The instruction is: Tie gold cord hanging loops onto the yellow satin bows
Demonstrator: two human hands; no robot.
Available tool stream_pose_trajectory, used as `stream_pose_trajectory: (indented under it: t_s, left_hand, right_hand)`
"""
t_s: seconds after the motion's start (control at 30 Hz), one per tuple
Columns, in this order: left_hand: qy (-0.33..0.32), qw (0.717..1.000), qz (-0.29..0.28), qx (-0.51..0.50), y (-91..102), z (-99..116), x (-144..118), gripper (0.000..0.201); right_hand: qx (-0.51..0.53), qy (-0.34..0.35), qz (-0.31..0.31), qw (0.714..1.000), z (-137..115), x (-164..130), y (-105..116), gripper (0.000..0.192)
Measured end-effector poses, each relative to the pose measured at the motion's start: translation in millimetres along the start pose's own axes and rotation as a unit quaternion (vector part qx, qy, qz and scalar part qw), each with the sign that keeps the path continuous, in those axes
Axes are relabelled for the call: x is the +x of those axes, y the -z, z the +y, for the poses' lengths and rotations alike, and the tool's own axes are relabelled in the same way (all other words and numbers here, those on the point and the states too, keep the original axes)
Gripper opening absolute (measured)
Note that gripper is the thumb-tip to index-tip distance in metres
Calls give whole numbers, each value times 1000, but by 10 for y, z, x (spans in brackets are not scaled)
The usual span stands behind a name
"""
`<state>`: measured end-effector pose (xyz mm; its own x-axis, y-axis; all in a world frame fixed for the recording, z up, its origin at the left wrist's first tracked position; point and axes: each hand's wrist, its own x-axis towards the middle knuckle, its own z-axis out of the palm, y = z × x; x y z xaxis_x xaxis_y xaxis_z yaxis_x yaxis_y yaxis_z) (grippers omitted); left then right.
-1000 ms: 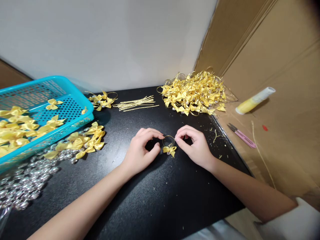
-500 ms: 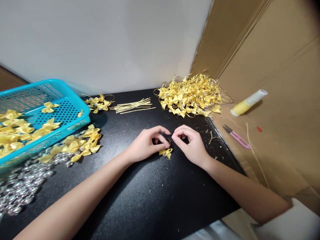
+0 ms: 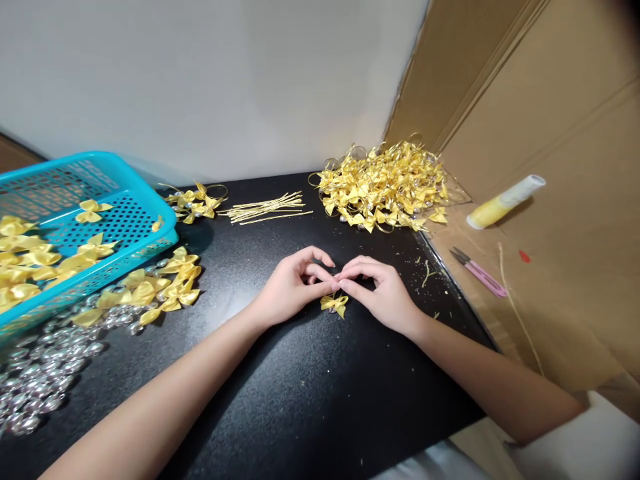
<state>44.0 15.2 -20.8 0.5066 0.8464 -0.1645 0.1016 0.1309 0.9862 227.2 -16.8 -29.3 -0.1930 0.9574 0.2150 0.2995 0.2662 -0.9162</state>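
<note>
Left hand (image 3: 293,285) and right hand (image 3: 383,293), fingertips pressed together, pinch the yellow bow (image 3: 334,304) on the black table (image 3: 310,400)

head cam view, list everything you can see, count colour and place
single bow: one, yellow, on the tabletop between both hands' fingertips
tabletop: one, black, speckled
basket: one, turquoise, far left, holding yellow bows
loose bows: a cluster, yellow, in front of the basket
beads: many, clear silvery, lower left
small bow group: few, yellow with gold loops, right of the basket
gold strips: a bundle, gold, top centre
bow pile: many, yellow, top right corner
glue tube: one, yellow and white, on cardboard at right
snips: one, pink, on cardboard
left hand: pinching at the bow
right hand: pinching at the bow
</note>
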Motion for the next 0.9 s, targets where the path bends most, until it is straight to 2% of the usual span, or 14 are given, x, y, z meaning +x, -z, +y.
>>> stream_pose_trajectory:
  t_s: [0.17,0.3,0.47,0.73,0.9]
  left_hand:
    - [-7,1000,-6,15,-13,-18,-9,29]
    - [4,1000,-26,16,14,-36,-8,29]
    - [14,997,-48,50,43,-24,-12,28]
    - [-1,992,-53,116,35,-39,-21,27]
    - [-17,990,-55,127,22,-57,-29,26]
  right_hand:
    - [27,-17,-13,999,26,1,-9,6]
    - [72,-46,7,996,88,5,0,7]
    - [79,-74,29,994,121,23,23,8]
    - [75,-75,45,993,133,44,47,13]
    - [120,-100,54,986,143,60,47,15]
